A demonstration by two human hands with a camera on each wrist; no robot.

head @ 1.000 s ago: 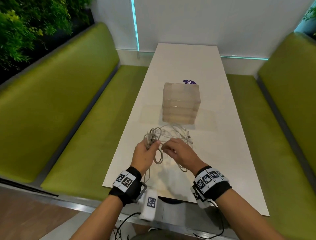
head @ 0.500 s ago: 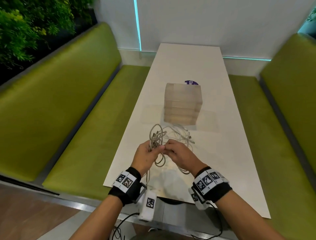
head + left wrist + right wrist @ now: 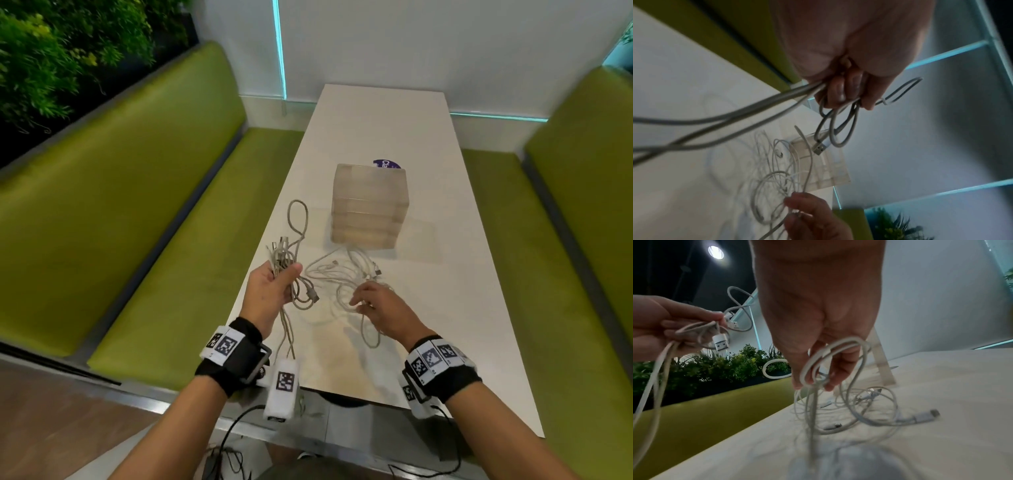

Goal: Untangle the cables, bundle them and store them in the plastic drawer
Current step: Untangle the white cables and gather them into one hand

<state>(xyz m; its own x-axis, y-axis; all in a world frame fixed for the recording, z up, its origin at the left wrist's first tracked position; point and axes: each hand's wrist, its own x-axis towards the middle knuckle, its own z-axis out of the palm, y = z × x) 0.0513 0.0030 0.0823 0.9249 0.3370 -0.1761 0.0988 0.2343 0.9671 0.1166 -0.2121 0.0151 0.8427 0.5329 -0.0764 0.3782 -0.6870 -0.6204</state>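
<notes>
My left hand [image 3: 274, 287] [image 3: 846, 91] grips a bunch of grey cable loops [image 3: 297, 219] [image 3: 840, 129] lifted over the table's left edge; a USB plug [image 3: 819, 148] [image 3: 721, 344] dangles from it. My right hand [image 3: 371, 303] [image 3: 816, 373] pinches loops of a white cable [image 3: 830, 350] out of the tangle of white cables [image 3: 342, 274] [image 3: 869, 404] lying on the white table [image 3: 394, 113]. The translucent plastic drawer unit [image 3: 370, 205] [image 3: 824, 167] stands just beyond the tangle, its drawers closed.
Green benches [image 3: 113, 192] flank the table on both sides, with plants [image 3: 51, 51] behind the left one. A purple round sticker [image 3: 386, 163] shows behind the drawer unit. A white wall closes the far end.
My hands, together over the tangle before, have moved apart. The left hand has lifted the grey bunch to the left, and the right hand has shifted right and down with white loops.
</notes>
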